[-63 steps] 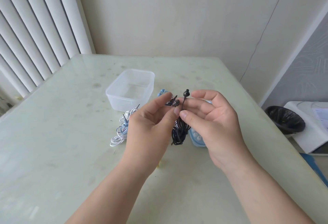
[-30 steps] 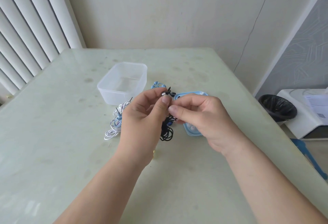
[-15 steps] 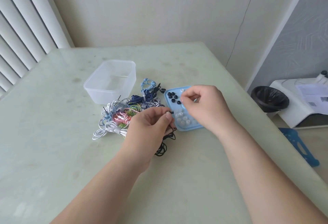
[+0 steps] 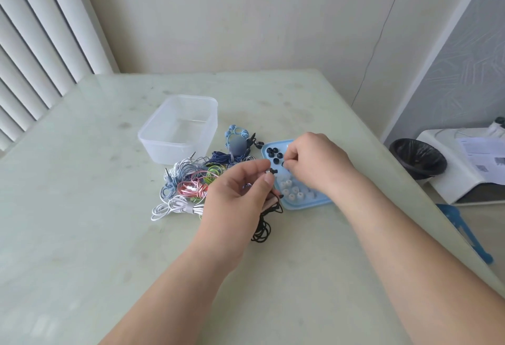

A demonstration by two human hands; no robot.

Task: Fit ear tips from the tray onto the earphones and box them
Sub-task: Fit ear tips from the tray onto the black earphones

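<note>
My left hand (image 4: 240, 194) pinches a black earphone, its bare metal bud (image 4: 271, 171) poking out between thumb and forefinger, and its black cable (image 4: 262, 231) dangles in a coil below. My right hand (image 4: 317, 164) hovers over the light blue tray (image 4: 306, 204), pinching a small black ear tip (image 4: 283, 164) between thumb and forefinger. Several black ear tips (image 4: 273, 153) lie at the tray's far end and several clear ones (image 4: 292, 190) nearer me. A clear plastic box (image 4: 180, 128) stands empty at the left.
A tangled heap of coloured earphones (image 4: 196, 180), white, pink, green and blue, lies between the box and the tray. The table's right edge drops to a black bin (image 4: 418, 159) and a white appliance (image 4: 464, 164) on the floor. Vertical blinds hang at the left.
Both hands have dropped from in front of me toward the table. My right hand let go of the earphone, reached to the tray and now pinches a black ear tip. My head tilted down.
</note>
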